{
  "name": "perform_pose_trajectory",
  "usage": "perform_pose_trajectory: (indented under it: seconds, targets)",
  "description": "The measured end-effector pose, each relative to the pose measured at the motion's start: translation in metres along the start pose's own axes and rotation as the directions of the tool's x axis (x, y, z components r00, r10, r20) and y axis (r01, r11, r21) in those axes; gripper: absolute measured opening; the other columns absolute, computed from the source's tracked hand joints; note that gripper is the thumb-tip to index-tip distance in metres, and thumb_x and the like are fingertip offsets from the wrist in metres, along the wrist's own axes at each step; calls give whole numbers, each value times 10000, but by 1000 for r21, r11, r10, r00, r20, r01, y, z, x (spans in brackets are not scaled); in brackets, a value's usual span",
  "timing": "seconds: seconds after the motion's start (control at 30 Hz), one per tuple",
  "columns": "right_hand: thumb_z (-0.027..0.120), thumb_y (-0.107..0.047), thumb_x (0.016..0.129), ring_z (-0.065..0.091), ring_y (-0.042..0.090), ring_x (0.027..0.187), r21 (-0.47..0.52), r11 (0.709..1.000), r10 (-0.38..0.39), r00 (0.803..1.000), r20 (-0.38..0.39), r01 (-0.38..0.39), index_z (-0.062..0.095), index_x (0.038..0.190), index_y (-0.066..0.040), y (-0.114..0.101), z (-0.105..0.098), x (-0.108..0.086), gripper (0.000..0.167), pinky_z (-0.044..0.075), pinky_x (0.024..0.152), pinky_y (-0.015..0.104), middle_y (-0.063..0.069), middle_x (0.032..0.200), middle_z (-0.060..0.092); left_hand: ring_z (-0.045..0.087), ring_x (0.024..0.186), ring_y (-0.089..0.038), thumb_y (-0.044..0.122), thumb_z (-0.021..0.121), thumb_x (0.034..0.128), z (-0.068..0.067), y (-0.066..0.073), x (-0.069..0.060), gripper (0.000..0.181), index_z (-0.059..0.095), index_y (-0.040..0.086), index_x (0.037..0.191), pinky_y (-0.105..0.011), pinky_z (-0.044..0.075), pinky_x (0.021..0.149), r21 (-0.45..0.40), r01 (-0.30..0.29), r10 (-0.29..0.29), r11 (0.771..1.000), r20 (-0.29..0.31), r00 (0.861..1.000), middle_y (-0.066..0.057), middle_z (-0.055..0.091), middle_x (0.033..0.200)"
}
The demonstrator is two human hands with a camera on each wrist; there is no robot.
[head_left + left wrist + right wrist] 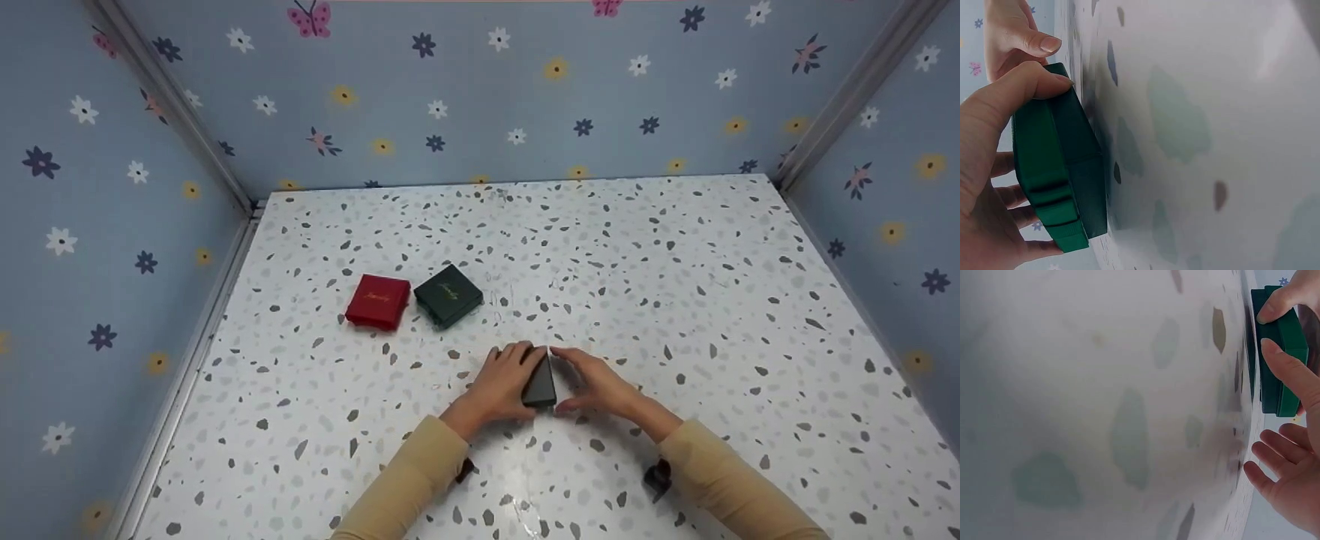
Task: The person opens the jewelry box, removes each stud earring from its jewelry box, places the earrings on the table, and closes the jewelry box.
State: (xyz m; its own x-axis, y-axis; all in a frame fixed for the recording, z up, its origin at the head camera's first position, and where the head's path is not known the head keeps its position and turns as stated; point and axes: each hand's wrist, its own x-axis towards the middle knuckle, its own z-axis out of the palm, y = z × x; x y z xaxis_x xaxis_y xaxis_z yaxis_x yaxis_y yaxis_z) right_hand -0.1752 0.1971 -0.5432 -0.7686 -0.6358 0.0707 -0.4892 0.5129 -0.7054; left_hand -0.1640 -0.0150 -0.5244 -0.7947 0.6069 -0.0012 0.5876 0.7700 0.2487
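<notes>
A dark green jewelry box (540, 384) is at the near middle of the table, partly covered by fingers in the head view. My left hand (504, 382) grips it, thumb on the near side and fingers over the far side. The left wrist view shows the box (1061, 163) with a brighter green band and folds at one corner. I cannot tell whether it touches the table. Just right of it, my right hand (600, 384) is spread with fingers apart. In the right wrist view the right thumb (1289, 371) lies close by the box (1272, 391); contact is unclear.
A red jewelry box (378, 301) and another dark green jewelry box (448, 295), both with gold lettering, sit side by side farther back and left. The white speckled table (675, 285) is bounded by blue flowered panels (480, 90) at the back and sides.
</notes>
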Motion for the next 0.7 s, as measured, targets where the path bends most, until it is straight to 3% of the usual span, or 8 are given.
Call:
perform_pose_trajectory:
  seconds: [0.7]
  targets:
    - [820,-158,580,332,323,1221,-29,1000,3,1000,30,-2,180,1379,48,-3,1,-3,1044,262,997,425,222,1332,349,316,1204,-236,428,745,610,7,11,7,975,254,120,1394,-480,270,969,-31,-41,41,999,18,999,-98,336,1323]
